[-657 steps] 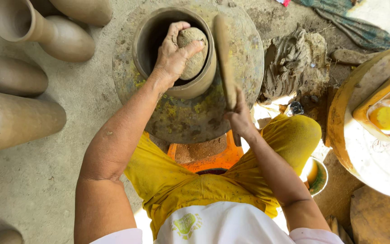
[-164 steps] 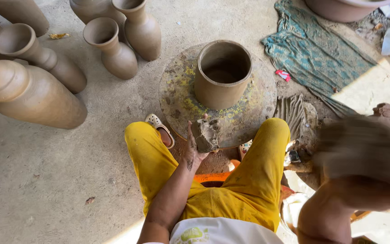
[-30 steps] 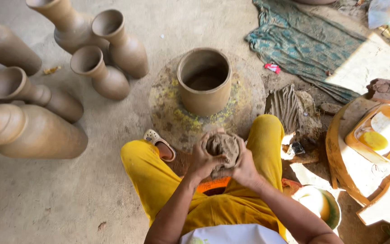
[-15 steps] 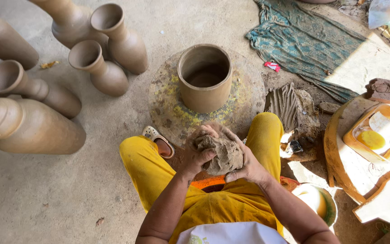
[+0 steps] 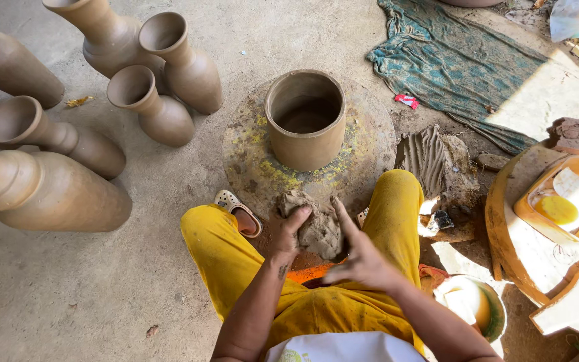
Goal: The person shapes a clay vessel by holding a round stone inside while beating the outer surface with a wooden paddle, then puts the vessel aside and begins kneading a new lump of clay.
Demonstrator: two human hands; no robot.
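**A:** Where is the clay from my two hands right now?

**B:** I see the lump of wet clay (image 5: pixel 317 224) low over my lap, between the knees of the yellow trousers (image 5: pixel 397 214), just short of the near edge of the round wheel slab (image 5: pixel 370 144). My left hand (image 5: pixel 289 236) lies on its left side, fingers curled over the top, so that grip is closed on the lump. My right hand (image 5: pixel 360 258) is flat and spread, palm against the lump's right side, pressing rather than clasping.

**A:** Which way does the lump run?

**B:** Its longer line runs from upper left to lower right, slanting from the slab's edge toward my right hand. Both hands touch it; the left has the firmer hold.

**A:** And the containers?

**B:** The open clay cylinder (image 5: pixel 305 121) stands upright in the middle of the slab, straight ahead of the lump; its inside looks empty as far as I can see. To the left, narrow-necked clay vases (image 5: pixel 162 107) stand and lie on the floor, their visible mouths empty. By my right knee sits a small green-rimmed bowl (image 5: pixel 470 305) holding something pale.
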